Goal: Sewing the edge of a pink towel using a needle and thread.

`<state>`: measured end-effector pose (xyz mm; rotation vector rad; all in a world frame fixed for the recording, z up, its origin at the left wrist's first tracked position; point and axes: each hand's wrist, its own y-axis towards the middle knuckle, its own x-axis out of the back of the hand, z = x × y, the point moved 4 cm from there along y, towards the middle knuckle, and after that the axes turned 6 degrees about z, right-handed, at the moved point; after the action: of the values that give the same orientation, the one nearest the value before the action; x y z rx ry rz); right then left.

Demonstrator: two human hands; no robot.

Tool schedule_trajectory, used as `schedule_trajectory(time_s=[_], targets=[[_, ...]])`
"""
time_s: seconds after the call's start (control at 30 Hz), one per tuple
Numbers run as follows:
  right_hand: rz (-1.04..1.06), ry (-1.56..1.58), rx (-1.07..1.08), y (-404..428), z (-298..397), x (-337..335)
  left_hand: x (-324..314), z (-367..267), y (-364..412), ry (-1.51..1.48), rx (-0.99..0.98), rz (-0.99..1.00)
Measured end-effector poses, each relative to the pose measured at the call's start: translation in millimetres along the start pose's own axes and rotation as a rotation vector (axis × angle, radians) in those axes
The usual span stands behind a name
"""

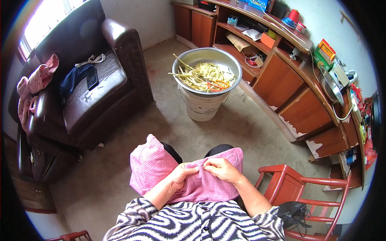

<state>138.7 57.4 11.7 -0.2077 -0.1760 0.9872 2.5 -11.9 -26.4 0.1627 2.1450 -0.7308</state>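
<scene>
Pink ribbed cloth [155, 168] lies across my lap, over both knees. My left hand [180, 176] grips a gathered edge of it, thumb on top. Close beside that, my right hand [223, 171] pinches the same edge with thumb and fingertips. A thin pale thread [236, 156] loops over the cloth by the right hand. Whether a needle sits between the right fingertips is too small to tell. The fingers of my left hand are partly hidden under the fabric.
Ahead, a metal basin [238, 70] of pale plant strips and orange-handled scissors [217, 86] rests on a white bucket [202, 106]. A dark armchair [93, 99] holding a phone [92, 77] stands left. A red wooden chair [282, 183] and curved cabinet [279, 79] are right.
</scene>
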Motion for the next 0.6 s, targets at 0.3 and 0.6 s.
schedule_trajectory(time_s=[0.3, 0.6], targets=[[-0.350, -0.780, 0.286, -12, 37, -1, 0, 0, -2, 0.017, 0.011, -0.042], [-0.489, -0.803, 0.291, -9, 28, -2, 3, 2, -1, 0.043, -0.006, -0.048]])
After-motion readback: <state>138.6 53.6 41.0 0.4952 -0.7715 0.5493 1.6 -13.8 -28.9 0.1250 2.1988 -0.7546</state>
